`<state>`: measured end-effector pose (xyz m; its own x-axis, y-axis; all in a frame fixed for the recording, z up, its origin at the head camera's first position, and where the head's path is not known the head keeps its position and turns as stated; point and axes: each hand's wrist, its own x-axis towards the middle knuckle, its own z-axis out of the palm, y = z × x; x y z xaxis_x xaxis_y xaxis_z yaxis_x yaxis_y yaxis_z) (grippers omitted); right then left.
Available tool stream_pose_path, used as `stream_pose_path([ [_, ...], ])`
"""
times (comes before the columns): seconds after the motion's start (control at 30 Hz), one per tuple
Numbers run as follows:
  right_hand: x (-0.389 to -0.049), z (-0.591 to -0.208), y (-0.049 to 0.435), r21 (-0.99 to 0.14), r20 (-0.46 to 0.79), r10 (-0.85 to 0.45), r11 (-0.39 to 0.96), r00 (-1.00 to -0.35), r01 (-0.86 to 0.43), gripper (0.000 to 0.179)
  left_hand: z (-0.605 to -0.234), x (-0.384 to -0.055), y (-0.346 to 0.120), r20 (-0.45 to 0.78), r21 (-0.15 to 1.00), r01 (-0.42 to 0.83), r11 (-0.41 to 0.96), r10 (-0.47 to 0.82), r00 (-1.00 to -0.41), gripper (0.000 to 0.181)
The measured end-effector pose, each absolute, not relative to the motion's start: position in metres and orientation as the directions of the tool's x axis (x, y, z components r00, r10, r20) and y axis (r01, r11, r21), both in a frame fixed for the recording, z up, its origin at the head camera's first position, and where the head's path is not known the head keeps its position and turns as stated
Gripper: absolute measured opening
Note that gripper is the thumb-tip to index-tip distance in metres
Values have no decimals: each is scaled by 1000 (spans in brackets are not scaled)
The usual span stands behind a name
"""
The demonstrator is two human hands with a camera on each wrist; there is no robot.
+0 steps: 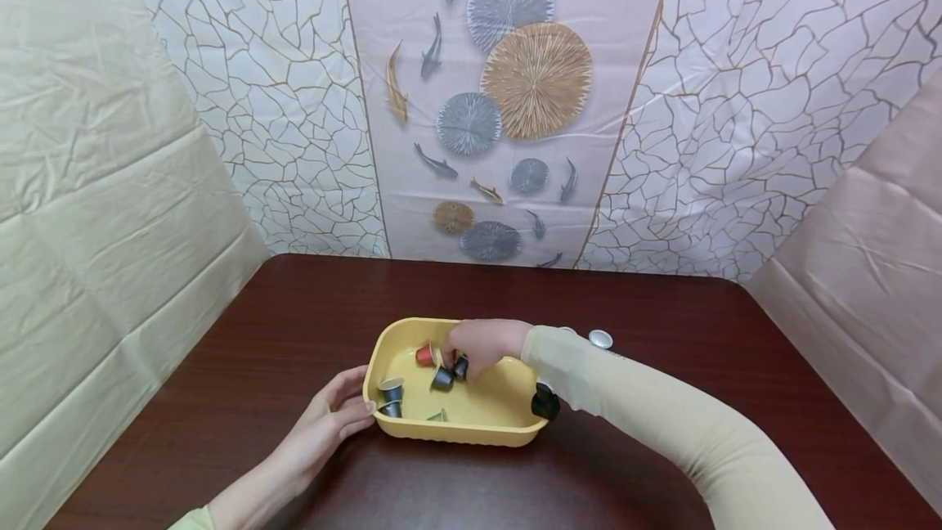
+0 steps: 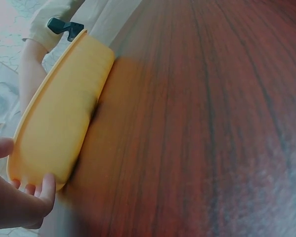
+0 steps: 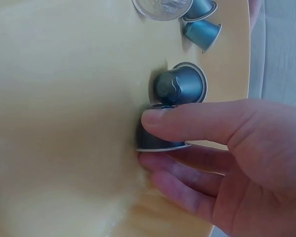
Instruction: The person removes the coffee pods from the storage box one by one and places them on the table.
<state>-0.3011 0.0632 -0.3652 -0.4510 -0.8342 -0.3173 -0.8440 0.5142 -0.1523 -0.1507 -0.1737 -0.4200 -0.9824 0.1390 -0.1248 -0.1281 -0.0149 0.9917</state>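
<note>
Tub (image 1: 464, 433) sits on the dark table (image 1: 294, 301) before me, yellow and shallow, and both my hands are at it. My left hand (image 1: 334, 407) holds the tub's left end, thumb at the rim by the near corner and fingers curved against the outer wall; that grip is closed about the edge, with only the tub in it. My right hand (image 1: 482, 343) reaches down inside the tub, over its middle. There I pinch a black capsule (image 3: 157, 136), thumb on one side and fingertips at the flange opposite, the grip narrowed to fit it. It is low over the tub's floor, right beside a blue-grey capsule (image 3: 185, 84); whether it touches the floor I cannot tell.

A red capsule (image 1: 425, 355) lies in the tub nearer the far wall. Two dark capsules (image 1: 392, 389) sit together at the tub's left wall, and a pale green capsule (image 1: 438, 415) is near the front wall. Beyond the tub's far right corner, a silver-topped capsule (image 1: 600, 339) rests on the table. My cream sleeve (image 1: 648, 407), with a black clip (image 1: 545, 401), crosses the tub's right end.
</note>
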Motion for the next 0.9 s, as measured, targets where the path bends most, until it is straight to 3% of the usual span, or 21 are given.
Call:
stream_pose_path([
  [0.63, -306, -351, 65, -185, -345, -835, 509, -430, -841, 24, -419, -150, -171, -132, 991, -135, -16, 115, -985, 63],
  [0.9, -306, -331, 70, -211, -321, -827, 537, -461, -817, 16, -420, -149, -172, -121, 992, -123, -8, 123, -985, 64],
])
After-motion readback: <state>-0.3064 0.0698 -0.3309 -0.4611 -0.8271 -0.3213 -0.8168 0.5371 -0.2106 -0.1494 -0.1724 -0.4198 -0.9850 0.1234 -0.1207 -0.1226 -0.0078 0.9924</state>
